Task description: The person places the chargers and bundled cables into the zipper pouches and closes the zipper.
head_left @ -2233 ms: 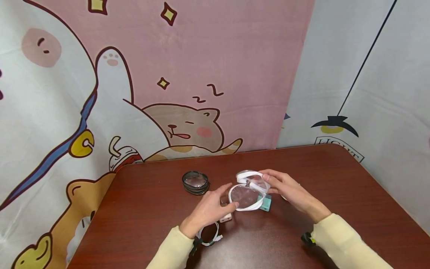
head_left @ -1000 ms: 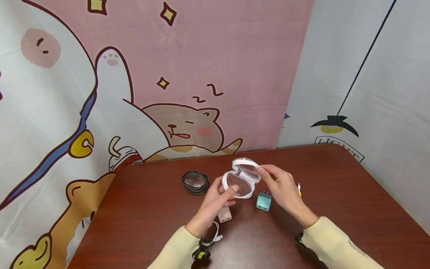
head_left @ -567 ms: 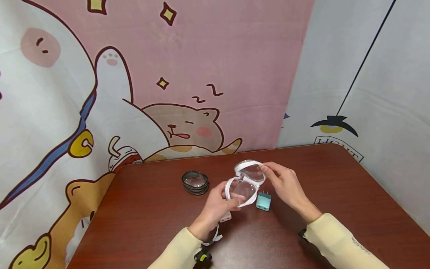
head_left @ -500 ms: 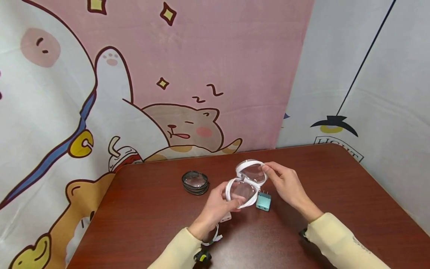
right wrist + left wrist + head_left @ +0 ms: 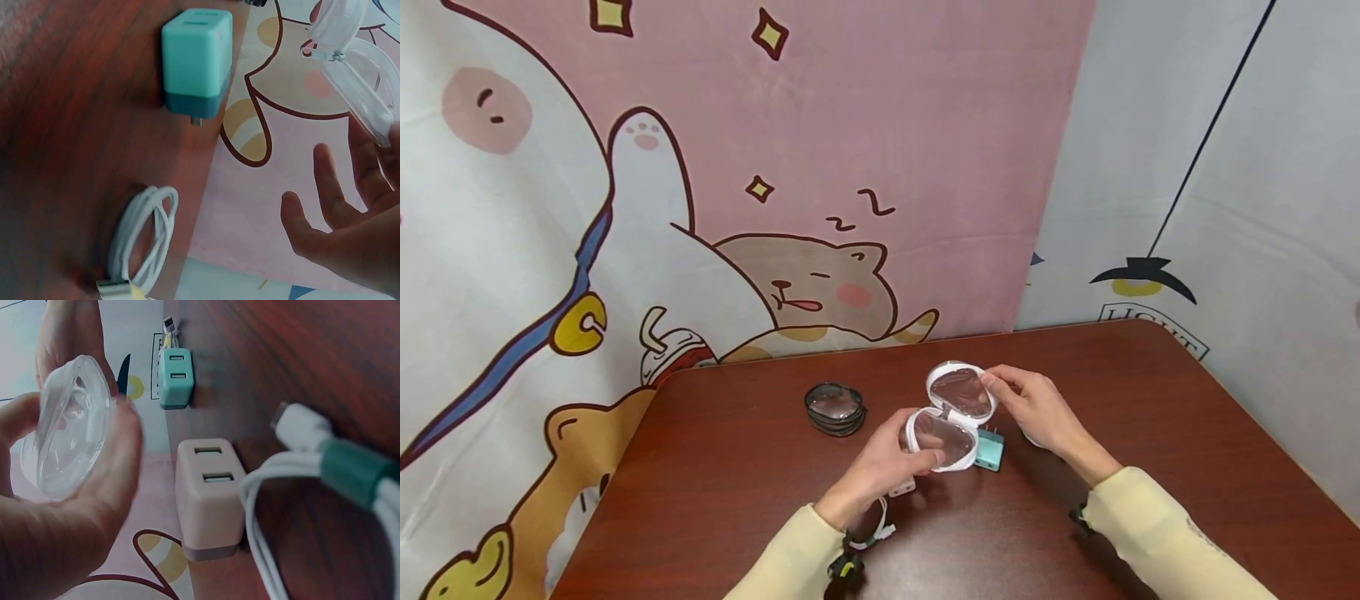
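A clear round zip pouch (image 5: 961,392) with white trim is spread open in two hinged halves, held above the table in the head view. My left hand (image 5: 876,462) grips the nearer half, thumb on its inner side and fingers beneath. With thumb and fingertips, my right hand (image 5: 1037,408) pinches the rim of the farther half. No contents show inside the pouch. Just below and right of it stands a teal plug charger (image 5: 990,452), partly covered by the pouch. Under my left hand is a pale pink charger (image 5: 209,494), mostly hidden in the head view.
A coiled white cable (image 5: 300,437) with a green tie lies by my left wrist. Another white cable (image 5: 150,231) with a bit of yellow lies under my right hand. A dark-trimmed round pouch (image 5: 835,408) sits farther back left. A printed curtain (image 5: 925,167) hangs behind the table.
Between 2.2 and 1.0 seconds ago the pouch went up and away, uncovering the teal charger. Since then it has come back down, its halves now flatter, overlapping the charger again. Both hands keep hold.
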Tool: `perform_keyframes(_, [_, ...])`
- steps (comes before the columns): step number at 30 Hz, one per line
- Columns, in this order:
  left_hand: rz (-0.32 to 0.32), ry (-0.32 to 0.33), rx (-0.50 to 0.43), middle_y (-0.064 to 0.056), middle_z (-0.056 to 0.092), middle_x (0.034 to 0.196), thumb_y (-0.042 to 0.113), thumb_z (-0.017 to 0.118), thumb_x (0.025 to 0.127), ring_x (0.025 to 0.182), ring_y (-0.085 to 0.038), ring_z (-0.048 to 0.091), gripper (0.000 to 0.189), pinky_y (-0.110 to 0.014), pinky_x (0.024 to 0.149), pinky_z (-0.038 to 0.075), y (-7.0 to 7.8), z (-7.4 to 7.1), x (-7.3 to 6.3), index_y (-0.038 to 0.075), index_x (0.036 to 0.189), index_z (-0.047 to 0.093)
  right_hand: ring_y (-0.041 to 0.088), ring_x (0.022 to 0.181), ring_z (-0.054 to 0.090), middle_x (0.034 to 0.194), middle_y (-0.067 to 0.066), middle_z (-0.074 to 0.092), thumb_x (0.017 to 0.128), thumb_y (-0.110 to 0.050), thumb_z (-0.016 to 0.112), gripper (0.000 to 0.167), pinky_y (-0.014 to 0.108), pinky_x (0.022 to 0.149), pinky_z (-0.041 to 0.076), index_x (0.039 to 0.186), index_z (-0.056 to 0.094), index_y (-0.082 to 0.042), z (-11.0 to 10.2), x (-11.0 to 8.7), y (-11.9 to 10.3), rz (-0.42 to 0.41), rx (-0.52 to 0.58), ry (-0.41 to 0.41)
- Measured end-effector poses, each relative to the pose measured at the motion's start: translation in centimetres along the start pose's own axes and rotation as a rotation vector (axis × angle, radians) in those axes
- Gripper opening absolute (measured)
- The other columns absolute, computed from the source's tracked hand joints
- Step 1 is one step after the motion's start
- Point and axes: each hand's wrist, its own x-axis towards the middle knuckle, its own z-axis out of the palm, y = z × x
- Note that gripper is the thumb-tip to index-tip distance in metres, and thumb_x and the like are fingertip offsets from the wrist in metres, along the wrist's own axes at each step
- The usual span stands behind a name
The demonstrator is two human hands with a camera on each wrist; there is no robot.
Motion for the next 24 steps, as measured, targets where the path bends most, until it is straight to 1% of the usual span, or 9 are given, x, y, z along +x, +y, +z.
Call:
perform_keyframes(4, [0.001,0.056,0.071,-0.016,0.064,0.131,0.024,0.079,0.087,0.113,-0.024,0.065,0.074,-0.034,0.094,0.051,0.2,-0.6,0.5,0.004,0.15,0.046,0.014,0.085,0.062,0.09,-0.007,0.072,0.108,-0.029,0.057,0.022,0.034,0.076,0.051,0.106,0.076,-0.016,-0.1,0.2,-0.2,-0.008,-0.004,-0.052])
perform_keyframes(7, [0.021,0.042,0.038,-0.019,0.059,0.141,0.025,0.076,0.091,0.124,-0.033,0.062,0.072,-0.04,0.1,0.051,0.2,-1.1,0.9,0.004,0.152,0.044,0.014,0.087,0.063,0.093,-0.007,0.072,0.108,-0.029,0.057,0.022,0.034,0.078,0.052,0.105,0.076,-0.017,-0.2,0.3,-0.1,-0.014,0.006,-0.088])
perform_keyframes(10, [0.046,0.028,-0.01,-0.021,0.055,0.147,0.024,0.073,0.095,0.134,-0.037,0.055,0.067,-0.047,0.106,0.048,0.3,-1.7,1.3,0.005,0.152,0.045,0.014,0.09,0.064,0.098,-0.006,0.073,0.108,-0.027,0.058,0.021,0.035,0.081,0.054,0.108,0.076,-0.017,-0.3,0.4,0.0,-0.035,0.017,-0.127])
perform_keyframes(12, [0.072,0.034,0.008,-0.021,0.054,0.148,0.025,0.072,0.096,0.136,-0.037,0.053,0.063,-0.049,0.108,0.047,0.4,-2.1,1.6,0.007,0.151,0.048,0.014,0.092,0.064,0.101,-0.005,0.074,0.108,-0.026,0.058,0.021,0.037,0.083,0.054,0.11,0.076,-0.016,-0.3,0.5,0.1,-0.049,0.019,-0.164])
perform_keyframes(15, [0.117,0.028,0.073,-0.018,0.057,0.147,0.024,0.072,0.097,0.135,-0.033,0.055,0.057,-0.048,0.109,0.047,0.6,-2.7,2.1,0.01,0.149,0.053,0.014,0.093,0.064,0.104,-0.006,0.073,0.107,-0.027,0.059,0.02,0.037,0.084,0.054,0.113,0.075,-0.016,-0.4,0.6,0.2,-0.066,0.003,-0.221])
perform_keyframes(18, [0.157,0.002,0.158,-0.015,0.06,0.145,0.025,0.073,0.096,0.131,-0.031,0.059,0.054,-0.047,0.106,0.049,0.7,-3.2,2.6,0.01,0.146,0.058,0.013,0.093,0.062,0.104,-0.006,0.072,0.106,-0.027,0.062,0.019,0.035,0.082,0.053,0.113,0.075,-0.016,-0.3,0.7,0.3,-0.083,-0.014,-0.27])
perform_keyframes(20, [0.169,-0.02,0.21,-0.013,0.062,0.143,0.026,0.074,0.096,0.128,-0.03,0.062,0.053,-0.047,0.105,0.05,0.9,-3.5,2.9,0.009,0.144,0.06,0.011,0.092,0.061,0.104,-0.006,0.071,0.105,-0.026,0.064,0.018,0.033,0.081,0.053,0.114,0.075,-0.015,-0.1,0.8,0.3,-0.103,-0.018,-0.297])
perform_keyframes(22, [0.175,-0.039,0.274,-0.009,0.064,0.141,0.027,0.074,0.096,0.126,-0.026,0.063,0.05,-0.046,0.104,0.051,0.9,-3.8,3.2,0.009,0.142,0.063,0.011,0.09,0.061,0.102,-0.004,0.07,0.104,-0.025,0.064,0.017,0.031,0.078,0.053,0.113,0.075,-0.014,0.2,0.9,0.3,-0.127,-0.011,-0.322])
perform_keyframes(24, [0.175,-0.054,0.34,-0.005,0.066,0.138,0.029,0.073,0.096,0.126,-0.02,0.063,0.048,-0.043,0.105,0.05,1.0,-3.9,3.3,0.01,0.139,0.066,0.01,0.088,0.06,0.1,-0.002,0.07,0.104,-0.024,0.065,0.017,0.029,0.077,0.053,0.113,0.075,-0.013,0.4,1.1,0.2,-0.155,0.0,-0.342])
